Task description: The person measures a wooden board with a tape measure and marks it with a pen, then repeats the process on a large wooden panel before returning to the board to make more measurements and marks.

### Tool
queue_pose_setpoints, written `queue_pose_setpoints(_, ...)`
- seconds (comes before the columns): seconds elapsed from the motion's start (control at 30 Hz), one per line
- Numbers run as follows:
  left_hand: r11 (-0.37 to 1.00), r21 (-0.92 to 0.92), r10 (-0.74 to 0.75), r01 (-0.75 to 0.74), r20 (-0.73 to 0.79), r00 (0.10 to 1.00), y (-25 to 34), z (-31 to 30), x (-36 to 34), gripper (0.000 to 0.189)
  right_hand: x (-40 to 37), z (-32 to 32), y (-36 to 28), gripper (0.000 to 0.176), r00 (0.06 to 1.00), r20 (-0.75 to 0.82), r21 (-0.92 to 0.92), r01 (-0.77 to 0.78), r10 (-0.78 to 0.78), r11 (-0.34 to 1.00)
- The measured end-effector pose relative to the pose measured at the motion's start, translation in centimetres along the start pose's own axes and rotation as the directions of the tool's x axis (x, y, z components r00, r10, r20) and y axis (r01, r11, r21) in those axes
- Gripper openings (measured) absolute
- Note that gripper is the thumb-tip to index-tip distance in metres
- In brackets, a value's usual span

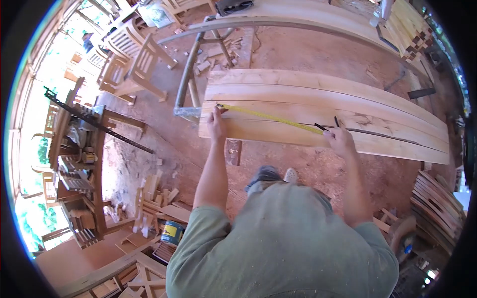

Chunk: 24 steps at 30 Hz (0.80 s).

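A yellow tape measure (278, 118) is stretched across several pale wooden boards (278, 79) lying side by side. My left hand (217, 125) pinches the tape's end near the boards' left edge. My right hand (341, 141) is closed at the tape's other end, over the near board. Two short dark pieces stick out from the right hand; one looks like a pencil, but I cannot be sure. The tape's case is hidden by the fingers. Right of this hand, a long dark gap or crack (382, 134) runs along the boards.
A metal-framed stand (188, 82) is at the boards' left end. Wooden chairs (131, 62) stand at upper left, and a wooden shelf unit (94, 174) is at left. Offcuts (154, 198) and a paint can (172, 232) lie lower left. Stacked slats (437, 203) are at right.
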<state>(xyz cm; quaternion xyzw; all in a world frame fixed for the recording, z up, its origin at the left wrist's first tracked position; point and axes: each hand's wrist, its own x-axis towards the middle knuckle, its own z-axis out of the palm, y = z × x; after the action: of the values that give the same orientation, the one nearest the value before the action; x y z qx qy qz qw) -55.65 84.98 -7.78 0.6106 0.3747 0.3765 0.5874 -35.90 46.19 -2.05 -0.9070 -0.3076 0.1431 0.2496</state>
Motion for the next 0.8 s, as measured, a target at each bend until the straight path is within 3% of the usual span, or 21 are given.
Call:
queue_pose_setpoints(0.03, 0.997, 0.079, -0.021, 0.020, 0.014, 1.000, 1.3, -0.1, -0.7, 0.051, 0.0, 0.6, 0.5, 0.038, 0.995, -0.077, -0.005, 0.068, -0.068, 0.998)
queue_pose_setpoints(0.1, 0.999, -0.032, -0.040, 0.041, 0.025, 0.999, -0.2, -0.8, -0.2, 0.047, -0.6, 0.8, 0.6, 0.035, 0.948, -0.222, -0.047, 0.223, -0.228, 0.974)
queue_pose_setpoints(0.17, 0.992, -0.118, -0.034, 0.038, 0.036, 0.999, -0.7, -0.6, -0.3, 0.046, -0.9, 0.7, 0.5, 0.033, 0.955, -0.199, -0.082, 0.209, -0.221, 0.975)
queue_pose_setpoints(0.23, 0.966, -0.240, 0.095, -0.096, -0.017, 0.995, 1.0, -0.5, -1.0, 0.036, -1.0, 0.6, 0.0, 0.030, 0.960, -0.173, -0.105, 0.203, -0.219, 0.974)
queue_pose_setpoints(0.33, 0.921, -0.387, -0.056, 0.048, -0.009, 0.998, -0.3, -1.1, -1.0, 0.028, -0.9, 0.9, 0.1, 0.030, 0.955, -0.189, -0.087, 0.216, -0.229, 0.972)
queue_pose_setpoints(0.4, 0.911, -0.410, -0.044, 0.047, 0.017, 0.999, -0.2, -1.2, -1.3, 0.024, -0.8, 0.8, 0.2, 0.030, 0.960, -0.176, -0.099, 0.203, -0.217, 0.974)
queue_pose_setpoints(0.47, 0.890, -0.455, 0.063, -0.043, 0.029, 0.998, 0.4, -1.1, -1.3, 0.027, -0.9, 0.6, -0.1, 0.029, 0.965, -0.170, -0.105, 0.181, -0.197, 0.978)
queue_pose_setpoints(0.53, 0.897, -0.434, 0.105, -0.084, 0.025, 0.994, 1.0, -0.5, -1.3, 0.027, -0.9, 0.2, -0.5, 0.030, 0.966, -0.141, -0.087, 0.208, -0.219, 0.974)
queue_pose_setpoints(0.6, 0.963, -0.260, 0.072, -0.066, 0.016, 0.997, 0.8, -0.8, -1.4, 0.024, -1.1, 0.3, -0.3, 0.030, 0.977, -0.125, -0.080, 0.166, -0.175, 0.983)
queue_pose_setpoints(0.8, 0.982, -0.187, 0.017, -0.023, -0.036, 0.999, 1.0, -0.5, -0.6, 0.025, -0.6, 0.6, 0.9, 0.029, 0.977, -0.104, -0.016, 0.183, -0.184, 0.983)
